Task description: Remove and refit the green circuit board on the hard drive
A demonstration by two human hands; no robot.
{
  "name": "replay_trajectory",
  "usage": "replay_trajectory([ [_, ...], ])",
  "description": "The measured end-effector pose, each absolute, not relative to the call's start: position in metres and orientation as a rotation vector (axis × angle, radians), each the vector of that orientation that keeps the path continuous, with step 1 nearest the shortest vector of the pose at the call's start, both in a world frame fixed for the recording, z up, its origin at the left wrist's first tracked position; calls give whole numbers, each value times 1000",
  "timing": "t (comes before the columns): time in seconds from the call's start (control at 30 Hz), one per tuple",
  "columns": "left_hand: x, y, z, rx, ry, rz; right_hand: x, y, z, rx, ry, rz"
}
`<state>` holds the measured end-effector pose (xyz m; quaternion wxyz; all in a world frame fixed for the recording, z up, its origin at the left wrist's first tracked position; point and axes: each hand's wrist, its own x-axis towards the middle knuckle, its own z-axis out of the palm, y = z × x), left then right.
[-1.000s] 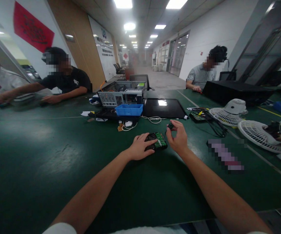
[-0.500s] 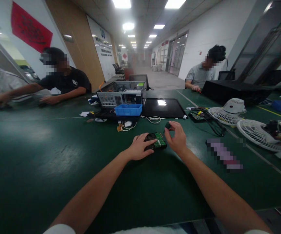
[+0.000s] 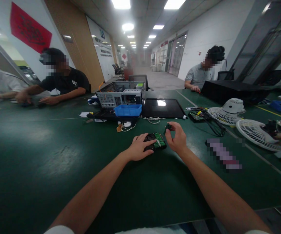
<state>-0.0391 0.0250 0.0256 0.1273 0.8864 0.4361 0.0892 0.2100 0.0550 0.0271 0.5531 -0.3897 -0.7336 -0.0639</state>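
A black hard drive with a green circuit board facing up lies on the green table in front of me. My left hand rests on its left side, fingers curled over it and holding it down. My right hand hovers just right of the drive, thumb and fingers pinched round a small dark object that I cannot name.
Behind the drive stand an open computer case, a blue tray, a black panel and white cables. White fan parts and another circuit board lie to the right. Three other people sit around the table.
My right hand has shifted slightly while keeping its pinch on the small dark object. My left hand stays on the drive. The person at the far left has drawn an arm back.
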Motion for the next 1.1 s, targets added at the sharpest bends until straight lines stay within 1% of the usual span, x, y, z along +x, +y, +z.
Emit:
replay_trajectory([
  [0.1,-39,25,26,2581,1268,257,209,55,24,-963,-1731,-124],
  [0.37,-39,27,23,2595,1263,274,210,54,31,-967,-1734,-215],
  [0.57,-39,27,21,2603,1267,280,211,52,35,-932,-1790,-184],
  [0.77,-39,27,23,2593,1260,264,210,56,32,-941,-1681,-213],
  [1.1,-40,27,23,2599,1264,271,208,60,28,-868,-1656,-151],
])
